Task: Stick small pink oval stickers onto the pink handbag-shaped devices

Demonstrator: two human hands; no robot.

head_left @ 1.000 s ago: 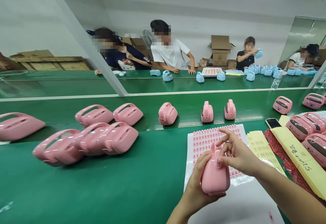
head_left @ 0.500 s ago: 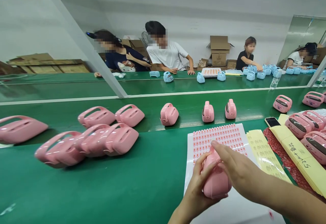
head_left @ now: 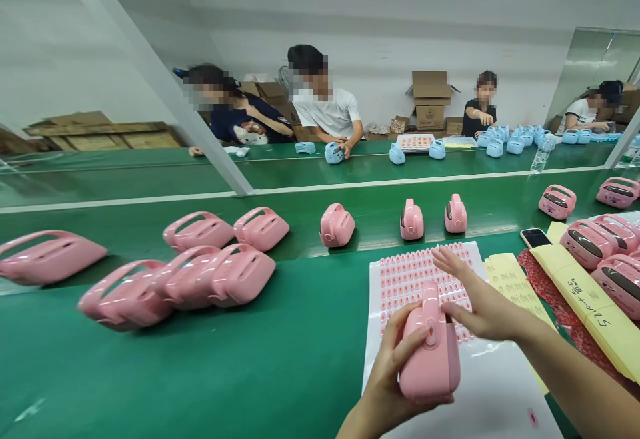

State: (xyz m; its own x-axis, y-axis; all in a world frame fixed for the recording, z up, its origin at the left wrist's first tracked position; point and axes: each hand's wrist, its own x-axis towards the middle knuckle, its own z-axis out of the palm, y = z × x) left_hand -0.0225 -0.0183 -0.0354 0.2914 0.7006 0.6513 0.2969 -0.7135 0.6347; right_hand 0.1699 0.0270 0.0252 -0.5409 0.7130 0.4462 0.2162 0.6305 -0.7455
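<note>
Green tabletop (head_left: 260,372) below, left fingers (head_left: 407,350) hold pink case (head_left: 429,376), right fingers (head_left: 461,316) perhaps touching.

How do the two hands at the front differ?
The left hand grips the pink case; the right hand is beside its handle without gripping it. The left hand's fingers curl around the case, while the right hand's are stretched out. Both hands are bare.

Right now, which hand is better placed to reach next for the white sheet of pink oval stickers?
Right hand, likely: it hovers open over the sheet, apparently holding nothing. The left hand is occupied, gripping the glossy pink plastic handled case.
</note>
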